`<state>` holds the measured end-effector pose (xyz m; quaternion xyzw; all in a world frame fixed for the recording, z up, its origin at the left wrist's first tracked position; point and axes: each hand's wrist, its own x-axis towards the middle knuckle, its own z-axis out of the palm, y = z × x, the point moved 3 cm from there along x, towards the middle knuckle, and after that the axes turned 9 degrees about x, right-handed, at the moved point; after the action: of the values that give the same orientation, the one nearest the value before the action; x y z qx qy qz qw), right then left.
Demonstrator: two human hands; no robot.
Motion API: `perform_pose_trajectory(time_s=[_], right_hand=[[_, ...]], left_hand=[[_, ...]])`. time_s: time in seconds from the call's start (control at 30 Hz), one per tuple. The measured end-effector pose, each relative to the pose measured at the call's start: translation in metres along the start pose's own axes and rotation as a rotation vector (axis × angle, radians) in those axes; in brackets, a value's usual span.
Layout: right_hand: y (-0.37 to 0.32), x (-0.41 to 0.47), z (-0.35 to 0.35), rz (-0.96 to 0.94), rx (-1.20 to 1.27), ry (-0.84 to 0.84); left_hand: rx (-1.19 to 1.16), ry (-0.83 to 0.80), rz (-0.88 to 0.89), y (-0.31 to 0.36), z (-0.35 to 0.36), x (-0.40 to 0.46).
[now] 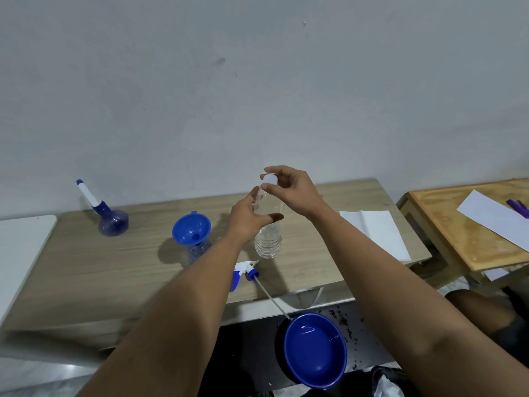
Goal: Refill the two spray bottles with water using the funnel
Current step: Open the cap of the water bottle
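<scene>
A clear water bottle (268, 242) stands upright on the wooden table (114, 267), partly filled. My left hand (252, 217) grips its upper body. My right hand (289, 187) pinches its white cap (270, 179) at the top. Left of it, a blue funnel (191, 228) sits tilted in the neck of an open clear spray bottle (197, 250). That bottle's white and blue spray head (243, 273) lies on the table with its tube pointing toward the front edge. A second blue spray bottle (111, 220), with its head on, stands at the back left.
A blue bowl (315, 349) holding some water sits on the dark floor below the table's front edge, with drops spilled around it. A white paper towel (378, 233) lies on the table's right end. A second wooden table (469, 224) with paper stands at the right.
</scene>
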<state>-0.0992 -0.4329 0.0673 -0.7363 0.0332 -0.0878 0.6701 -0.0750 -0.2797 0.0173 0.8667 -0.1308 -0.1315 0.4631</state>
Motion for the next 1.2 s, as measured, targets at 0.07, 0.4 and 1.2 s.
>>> perform_pose_trajectory(time_s=[0.07, 0.4, 1.2], right_hand=[[0.000, 0.002, -0.001, 0.015, -0.007, 0.045], [-0.005, 0.010, -0.003, 0.017, -0.017, 0.017], [0.141, -0.059, -0.062, 0.445, -0.409, 0.282]], left_hand=[[0.011, 0.007, 0.009, 0.001, 0.000, 0.001], [0.046, 0.004, 0.017, 0.006, -0.002, 0.000], [-0.036, -0.025, -0.014, -0.002, -0.005, 0.001]])
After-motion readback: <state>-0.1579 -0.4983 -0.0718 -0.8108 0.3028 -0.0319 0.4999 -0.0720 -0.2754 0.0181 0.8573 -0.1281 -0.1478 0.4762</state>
